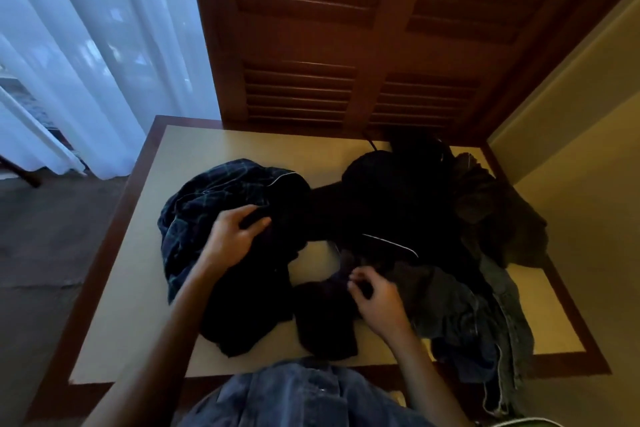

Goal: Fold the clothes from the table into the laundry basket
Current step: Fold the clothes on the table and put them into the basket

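Note:
A dark blue plaid garment [207, 204] with thin white piping lies crumpled on the left half of the cream table [138, 288]. My left hand [232, 234] grips a dark fold of it near its middle. My right hand [375, 298] pinches a dark piece of cloth [322, 319] near the table's front. A heap of black clothes [391, 198] fills the back middle. An olive garment [491, 211] and blue jeans [485, 319] lie at the right, the jeans hanging over the front edge. The laundry basket is not identifiable.
The table has a brown wooden border [107, 243] and stands against slatted wooden doors [311, 87]. White curtains [86, 62] hang at the left above a grey floor. A yellow wall is at the right. A pale rim [519, 422] shows at the bottom right corner.

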Tool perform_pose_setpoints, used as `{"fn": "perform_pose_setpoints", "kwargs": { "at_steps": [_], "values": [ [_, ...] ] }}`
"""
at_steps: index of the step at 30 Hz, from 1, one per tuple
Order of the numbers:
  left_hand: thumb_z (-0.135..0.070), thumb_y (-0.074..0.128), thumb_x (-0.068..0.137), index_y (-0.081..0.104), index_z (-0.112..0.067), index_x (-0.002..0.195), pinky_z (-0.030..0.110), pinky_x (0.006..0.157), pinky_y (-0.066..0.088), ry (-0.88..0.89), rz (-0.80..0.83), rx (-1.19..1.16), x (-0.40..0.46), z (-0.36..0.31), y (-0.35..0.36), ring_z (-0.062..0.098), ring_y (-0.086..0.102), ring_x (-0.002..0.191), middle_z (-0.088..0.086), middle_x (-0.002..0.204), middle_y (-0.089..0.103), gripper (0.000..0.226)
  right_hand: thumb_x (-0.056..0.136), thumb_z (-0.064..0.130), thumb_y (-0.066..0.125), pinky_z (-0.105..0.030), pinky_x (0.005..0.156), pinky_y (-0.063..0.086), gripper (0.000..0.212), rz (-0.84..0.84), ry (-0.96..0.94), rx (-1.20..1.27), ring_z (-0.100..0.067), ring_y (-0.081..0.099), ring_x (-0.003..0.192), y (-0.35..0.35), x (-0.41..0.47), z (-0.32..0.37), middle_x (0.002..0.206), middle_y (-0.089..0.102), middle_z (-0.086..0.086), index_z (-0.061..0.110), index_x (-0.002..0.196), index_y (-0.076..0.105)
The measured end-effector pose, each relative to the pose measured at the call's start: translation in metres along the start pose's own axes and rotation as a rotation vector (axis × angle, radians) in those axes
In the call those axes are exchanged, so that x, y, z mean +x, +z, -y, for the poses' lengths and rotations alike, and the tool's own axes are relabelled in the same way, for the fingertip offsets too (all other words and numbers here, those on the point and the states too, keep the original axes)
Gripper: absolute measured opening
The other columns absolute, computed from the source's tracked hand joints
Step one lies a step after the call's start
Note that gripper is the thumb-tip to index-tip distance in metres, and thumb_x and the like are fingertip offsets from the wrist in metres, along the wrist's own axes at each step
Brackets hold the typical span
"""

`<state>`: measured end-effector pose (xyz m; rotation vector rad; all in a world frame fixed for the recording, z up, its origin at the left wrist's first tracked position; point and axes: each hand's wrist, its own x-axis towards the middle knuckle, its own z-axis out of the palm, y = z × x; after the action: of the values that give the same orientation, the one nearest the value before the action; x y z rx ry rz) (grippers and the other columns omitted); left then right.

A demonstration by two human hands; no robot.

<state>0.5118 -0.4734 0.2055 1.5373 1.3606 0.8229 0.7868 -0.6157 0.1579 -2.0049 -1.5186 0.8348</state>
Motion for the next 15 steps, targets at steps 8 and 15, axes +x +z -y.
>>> {"fn": "perform_pose_setpoints", "kwargs": {
  "at_steps": [8, 15],
  "values": [
    [-0.012, 0.060, 0.098, 0.069, -0.021, 0.116, 0.013, 0.074, 0.053, 0.076, -0.194, -0.140, -0.023, -0.022, -0.068, 0.006, 0.068, 0.098, -0.007, 0.105, 0.072, 0.023, 0.081, 0.053, 0.071, -0.058, 0.118, 0.011, 0.092, -0.232, 0.225, -0.482, -0.040, 0.003, 0.151, -0.065, 0.097, 0.028, 0.165, 0.008, -0.015, 0.029, 0.153, 0.019],
    [-0.017, 0.062, 0.096, 0.072, -0.026, 0.100, 0.042, 0.086, 0.057, 0.145, -0.611, -0.539, -0.023, -0.030, -0.127, 0.026, 0.065, 0.093, 0.005, 0.100, 0.071, 0.014, 0.097, 0.016, 0.060, -0.044, 0.097, 0.046, 0.022, -0.428, 0.283, 0.010, -0.041, 0.059, 0.113, -0.077, 0.107, 0.015, 0.117, 0.065, -0.019, 0.006, 0.115, 0.065]
  ]
}}
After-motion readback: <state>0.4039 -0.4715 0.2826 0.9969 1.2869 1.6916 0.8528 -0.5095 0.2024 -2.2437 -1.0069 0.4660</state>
